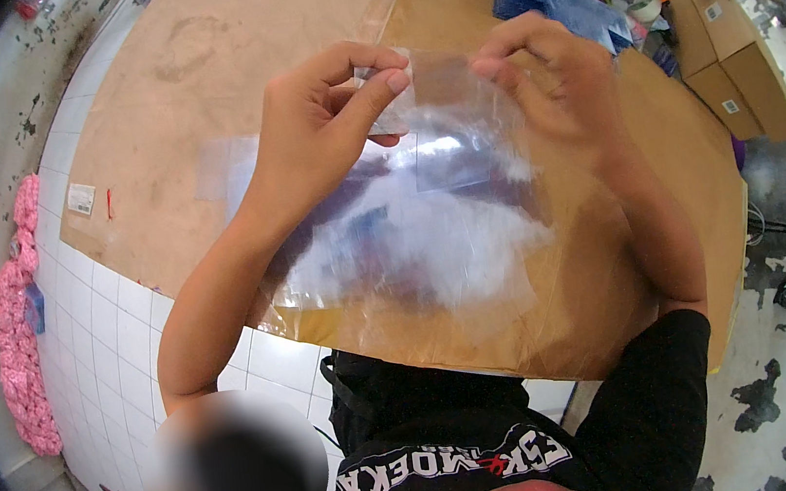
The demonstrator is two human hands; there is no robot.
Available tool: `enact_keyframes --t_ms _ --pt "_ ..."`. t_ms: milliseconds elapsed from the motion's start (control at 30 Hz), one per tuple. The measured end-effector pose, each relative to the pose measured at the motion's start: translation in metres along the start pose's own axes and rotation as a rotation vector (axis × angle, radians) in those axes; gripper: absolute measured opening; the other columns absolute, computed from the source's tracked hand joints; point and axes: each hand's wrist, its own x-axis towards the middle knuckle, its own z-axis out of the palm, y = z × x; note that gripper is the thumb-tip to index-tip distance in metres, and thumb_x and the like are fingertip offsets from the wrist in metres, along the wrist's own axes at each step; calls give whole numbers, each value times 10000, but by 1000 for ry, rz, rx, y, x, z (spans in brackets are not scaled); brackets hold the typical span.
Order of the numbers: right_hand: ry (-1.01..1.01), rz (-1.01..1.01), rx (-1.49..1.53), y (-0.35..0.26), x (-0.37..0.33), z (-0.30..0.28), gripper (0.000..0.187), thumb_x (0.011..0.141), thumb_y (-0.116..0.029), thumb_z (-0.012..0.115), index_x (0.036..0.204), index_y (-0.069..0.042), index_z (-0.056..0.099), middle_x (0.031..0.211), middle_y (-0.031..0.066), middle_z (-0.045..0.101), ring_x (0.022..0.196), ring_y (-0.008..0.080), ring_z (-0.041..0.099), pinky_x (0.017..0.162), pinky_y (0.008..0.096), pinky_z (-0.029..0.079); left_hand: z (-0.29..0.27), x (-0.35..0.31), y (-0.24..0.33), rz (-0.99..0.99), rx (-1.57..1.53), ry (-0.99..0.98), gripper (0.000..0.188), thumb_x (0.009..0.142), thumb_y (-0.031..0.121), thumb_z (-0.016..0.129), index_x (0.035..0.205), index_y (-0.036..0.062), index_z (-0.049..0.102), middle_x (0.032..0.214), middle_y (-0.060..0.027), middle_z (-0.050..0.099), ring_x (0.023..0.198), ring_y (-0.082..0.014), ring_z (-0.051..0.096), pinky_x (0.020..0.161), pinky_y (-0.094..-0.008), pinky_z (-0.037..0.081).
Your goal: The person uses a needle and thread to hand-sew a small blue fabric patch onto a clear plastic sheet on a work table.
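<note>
- My left hand (315,127) pinches a piece of clear plastic (405,97) between thumb and fingers, gathered at the fingertips.
- My right hand (569,81) is raised level with it, just across from my left fingertips, fingers curled in; thin film shows between the two hands, but blur hides whether my right fingers have hold of it, so I cannot tell.
- Nearer my body, right under the grip, a pile of clear plastic sheets (414,253) lies loose and overlapping, its top shiny.
- As I judge it, this one piece is up and being handled, while the pile below is not yet dealt with; how many are finished, I cannot tell.
- Beneath it all, brown cardboard (195,73) covers the worktop.
- Beyond my right hand sits a stack of blue plastic packs (560,9); nothing shows whether it is finished work.
- Further right of the grip stand cardboard boxes (733,56).
- Far left of it, a white label (81,199) lies on the cardboard, and past that a pink bundle (22,340) lies by the wall.
</note>
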Motion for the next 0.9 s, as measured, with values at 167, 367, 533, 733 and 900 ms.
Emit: enact_keyframes --t_ms 167,367,533,733,900 --pt "137 236 279 8 10 -32 122 970 -154 593 1024 -58 645 800 20 640 645 74 597 545 189 446 -3 3 -1 22 -14 43 387 922 60 640 1291 2 538 951 -115 689 760 -184 709 628 -272 598" --pt "-112 399 404 5 13 -53 160 991 -176 565 1070 -54 632 805 -11 600 566 32 512 488 184 396 5 -3 1 22 -34 42 459 908 43 651 1340 30 496 1055 -180 694 800 -213 720 660 -284 600" --pt "-287 307 518 -13 10 -46 165 985 -162 579 1046 -25 648 845 -3 604 693 56 553 609 206 442 9 -9 5 -30 -107 36 404 922 82 650 1300 24 518 1049 -178 702 774 -218 723 658 -298 601" --pt "-296 332 528 -10 9 -36 152 967 -120 599 1018 7 667 871 23 631 774 88 577 705 245 474 8 1 -15 65 281 25 337 938 115 635 1255 16 572 1191 -162 650 976 -241 683 785 -301 549" --pt "-338 341 432 -3 5 -18 136 945 -94 623 1034 -1 666 820 29 652 747 85 593 664 252 486 8 3 -5 527 606 47 337 923 187 670 1190 -8 608 1064 -144 656 865 -181 657 718 -298 532"
